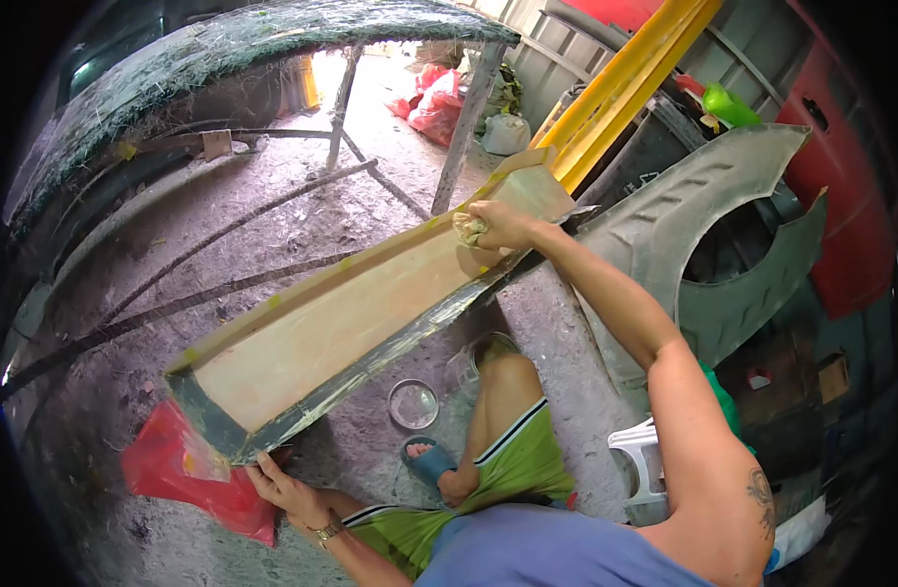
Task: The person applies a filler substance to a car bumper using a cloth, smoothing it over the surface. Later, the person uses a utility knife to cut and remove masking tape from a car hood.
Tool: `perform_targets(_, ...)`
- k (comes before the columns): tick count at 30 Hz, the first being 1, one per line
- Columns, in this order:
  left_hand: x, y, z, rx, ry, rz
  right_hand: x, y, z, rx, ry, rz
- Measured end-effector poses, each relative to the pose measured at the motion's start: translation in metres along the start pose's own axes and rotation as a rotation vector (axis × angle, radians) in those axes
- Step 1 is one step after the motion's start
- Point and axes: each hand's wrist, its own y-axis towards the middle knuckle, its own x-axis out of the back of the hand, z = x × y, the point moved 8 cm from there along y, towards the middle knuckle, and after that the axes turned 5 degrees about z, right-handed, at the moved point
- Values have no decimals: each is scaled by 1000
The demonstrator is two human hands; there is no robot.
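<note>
A long, shallow trough-shaped panel slants across in front of me, low at the left and rising to the right. It has a beige inner face, an olive-brown far rim and a dark near edge with ragged fibres. My left hand grips its near left corner, fingers closed on the edge. Toward its right end, my right hand presses a crumpled pale cloth on the inner face, the fingers curled around it. The cloth's underside is hidden.
A red plastic bag lies below the panel's left end. A round clear lid or dish rests on the floor by my sandal. Grey fender-like panels, a yellow moulding and a white stool stand right. A rough-topped table stands behind.
</note>
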Motion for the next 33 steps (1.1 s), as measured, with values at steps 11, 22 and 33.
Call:
perform_targets(11, 0, 0, -5, -26, 0, 14, -62, -6, 23, 118, -255, 269)
perform_targets(22, -5, 1, -10, -38, 4, 11, -12, -14, -53, -158, -754, 395)
perform_targets(33, 3, 2, -1, -28, -24, 5, 137, -76, -134, -375, -351, -128)
